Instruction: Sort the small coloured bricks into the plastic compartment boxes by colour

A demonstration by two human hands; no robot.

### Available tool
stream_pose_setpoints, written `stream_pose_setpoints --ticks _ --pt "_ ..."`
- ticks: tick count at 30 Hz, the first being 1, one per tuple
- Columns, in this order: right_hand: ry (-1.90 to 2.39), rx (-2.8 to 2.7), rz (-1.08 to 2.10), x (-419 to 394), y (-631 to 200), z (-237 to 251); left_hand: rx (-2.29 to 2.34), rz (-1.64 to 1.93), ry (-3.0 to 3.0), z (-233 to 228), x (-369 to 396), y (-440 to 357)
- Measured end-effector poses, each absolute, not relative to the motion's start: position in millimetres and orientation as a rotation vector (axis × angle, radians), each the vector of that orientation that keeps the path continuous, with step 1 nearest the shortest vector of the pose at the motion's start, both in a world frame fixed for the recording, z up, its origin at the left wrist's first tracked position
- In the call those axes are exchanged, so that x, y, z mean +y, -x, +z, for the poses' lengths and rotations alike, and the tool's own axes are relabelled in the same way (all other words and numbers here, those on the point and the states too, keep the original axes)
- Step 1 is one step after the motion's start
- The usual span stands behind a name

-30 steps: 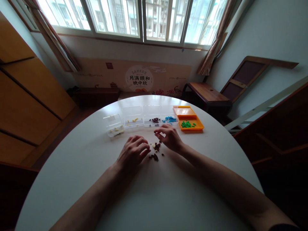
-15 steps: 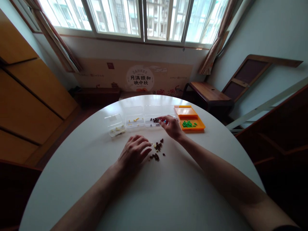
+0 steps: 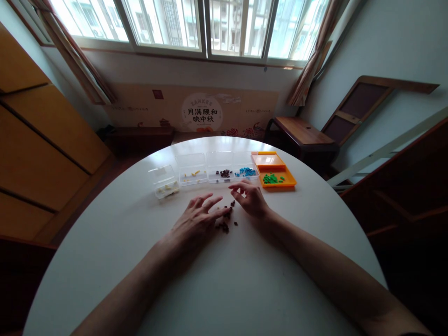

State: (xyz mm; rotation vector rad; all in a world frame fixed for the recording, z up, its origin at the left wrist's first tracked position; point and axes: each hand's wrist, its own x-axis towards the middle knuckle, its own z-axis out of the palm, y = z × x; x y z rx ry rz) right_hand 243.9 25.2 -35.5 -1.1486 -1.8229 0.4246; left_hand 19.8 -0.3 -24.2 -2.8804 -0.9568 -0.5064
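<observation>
On the white round table (image 3: 245, 280), a loose pile of small dark brown bricks (image 3: 224, 227) lies between my hands. My left hand (image 3: 199, 213) is open, fingers spread, with its thumb reaching over the pile and hiding part of it. To the right of the pile, my right hand (image 3: 251, 199) hovers with loosely curled fingers, fingertips slightly apart and nothing visible between them. Just beyond it, a clear plastic box (image 3: 234, 179) holds dark brown bricks (image 3: 224, 173) in one compartment and blue bricks (image 3: 246, 171) in the other.
An orange box (image 3: 293, 179) with green pieces (image 3: 271, 178) stands at the right of the row. Further left are a clear box (image 3: 182, 179) with yellow pieces and a smaller clear box (image 3: 157, 189) with pale pieces. A wooden chair (image 3: 303, 130) stands beyond the table.
My right hand has drawn back from the clear box toward me, uncovering the blue bricks. The left hand has spread its fingers and extended its thumb over the pile.
</observation>
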Motion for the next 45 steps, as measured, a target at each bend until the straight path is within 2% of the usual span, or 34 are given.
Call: stream_pose_setpoints --ticks 8,22,32,45 --pt "1.148 -1.834 0.404 22.1 -247.4 -40.6 -0.946 -0.731 2.892 -23.2 -0.7 -17.9" --pt "1.114 -1.898 0.422 14.4 -240.6 -36.7 -0.950 -0.864 2.923 -24.7 1.6 -16.1" --pt "1.004 -2.017 0.481 5.0 -228.7 -34.6 -0.878 -1.229 2.746 -24.7 4.9 -19.5" --pt "0.930 -2.093 0.582 1.8 -217.6 -38.1 -0.841 -1.320 2.749 -26.4 4.7 -21.5"
